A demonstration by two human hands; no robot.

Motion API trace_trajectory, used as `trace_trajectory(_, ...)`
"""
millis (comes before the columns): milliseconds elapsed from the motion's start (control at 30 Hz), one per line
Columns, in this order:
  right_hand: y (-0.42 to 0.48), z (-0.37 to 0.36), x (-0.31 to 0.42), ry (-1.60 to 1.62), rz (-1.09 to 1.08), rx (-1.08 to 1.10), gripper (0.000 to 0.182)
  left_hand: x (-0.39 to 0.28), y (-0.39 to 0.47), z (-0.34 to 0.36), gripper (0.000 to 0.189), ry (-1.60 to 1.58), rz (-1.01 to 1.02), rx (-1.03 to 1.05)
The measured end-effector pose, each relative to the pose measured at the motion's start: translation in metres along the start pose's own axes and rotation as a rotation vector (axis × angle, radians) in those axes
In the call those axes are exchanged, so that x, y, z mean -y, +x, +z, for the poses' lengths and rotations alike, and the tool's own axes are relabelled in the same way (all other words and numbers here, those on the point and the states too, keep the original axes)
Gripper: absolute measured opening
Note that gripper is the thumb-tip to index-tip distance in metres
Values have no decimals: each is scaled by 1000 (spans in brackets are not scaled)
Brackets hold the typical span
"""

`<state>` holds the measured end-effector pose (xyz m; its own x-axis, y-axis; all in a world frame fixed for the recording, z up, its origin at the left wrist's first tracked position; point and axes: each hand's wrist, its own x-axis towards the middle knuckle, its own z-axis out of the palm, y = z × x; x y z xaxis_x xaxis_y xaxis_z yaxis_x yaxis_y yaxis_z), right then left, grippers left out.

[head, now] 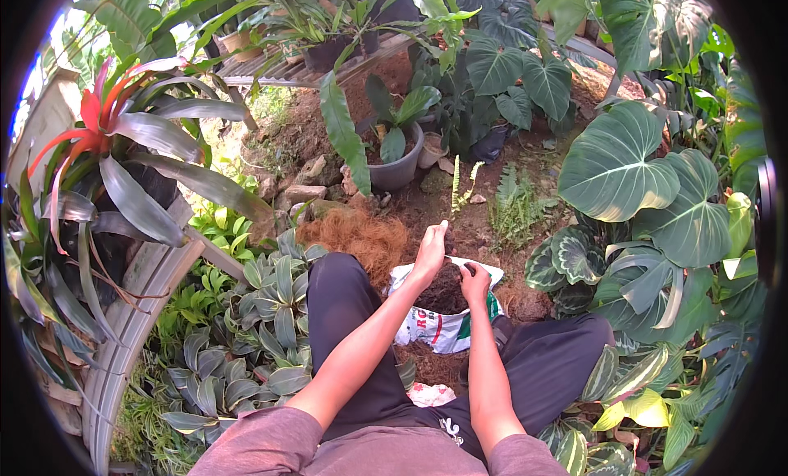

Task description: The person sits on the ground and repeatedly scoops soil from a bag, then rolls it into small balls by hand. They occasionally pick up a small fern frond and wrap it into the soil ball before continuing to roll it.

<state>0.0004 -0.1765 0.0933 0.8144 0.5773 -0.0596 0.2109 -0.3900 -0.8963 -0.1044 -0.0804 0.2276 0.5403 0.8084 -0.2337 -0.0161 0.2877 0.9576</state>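
Note:
Between my legs stands a white plastic sack (458, 325) with green and red print, its top folded open. Dark crumbly soil (438, 294) fills it. Over the sack's far left rim, my left hand (432, 251) is raised edge-on with its fingers straight and together. Dark soil shows past its palm side, but whether the hand holds it is hidden. My right hand (475, 283) is at the right side of the opening, with fingers curled and dark matter at the fingertips. I cannot tell whether that is a held clump or soiled fingers.
Brown coir fibre (360, 239) lies heaped left of the sack. Beyond are a small fern (514, 205), stones (305, 193) and a grey potted plant (397, 168). Broad-leaved plants (622, 162) crowd the right. A red bromeliad (98, 122) overhangs a metal-framed bench (144, 294) at left.

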Motion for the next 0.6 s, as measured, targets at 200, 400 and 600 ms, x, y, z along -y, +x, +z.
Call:
trace_trajectory(200,-7,-7,39,-182,-203,-71,25,18,24,-4,43,-55,19,-33)
trace_trajectory(400,6,1,17,699,192,65,28,44,38,1,43,-2,73,-90)
trace_trajectory(600,4,-13,27,1074,473,116,25,38,28,-3,39,101,126,-19)
